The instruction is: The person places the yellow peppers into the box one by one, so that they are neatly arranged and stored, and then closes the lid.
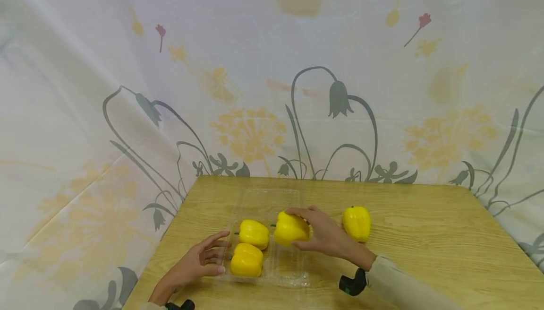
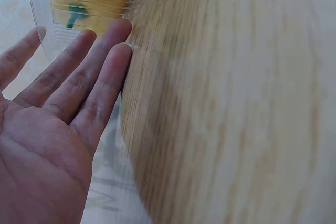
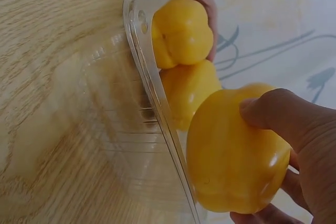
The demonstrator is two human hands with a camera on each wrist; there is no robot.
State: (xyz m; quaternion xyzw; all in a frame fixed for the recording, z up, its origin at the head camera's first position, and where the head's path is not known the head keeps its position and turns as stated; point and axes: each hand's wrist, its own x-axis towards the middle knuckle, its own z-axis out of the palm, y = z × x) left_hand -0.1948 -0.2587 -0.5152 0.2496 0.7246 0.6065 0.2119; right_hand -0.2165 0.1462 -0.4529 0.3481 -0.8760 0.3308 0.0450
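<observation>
My right hand (image 1: 325,234) grips a yellow bell pepper (image 1: 291,228) between thumb and fingers, over the right part of a clear plastic clamshell container (image 1: 289,272). In the right wrist view the held pepper (image 3: 236,150) is beside the container's rim (image 3: 157,98). Two more yellow peppers, a rear one (image 1: 254,234) and a front one (image 1: 246,260), lie in the left part of the container, stems to the left. My left hand (image 1: 201,259) is at the container's left side, its fingers extended along the wall; the left wrist view shows the palm (image 2: 42,140) with nothing in it.
Another yellow pepper (image 1: 357,224) stands on the wooden table (image 1: 425,253), right of the container and behind my right forearm. The container's clear lid (image 1: 269,199) lies folded back toward the rear. A flower-printed cloth (image 1: 255,64) hangs behind the table.
</observation>
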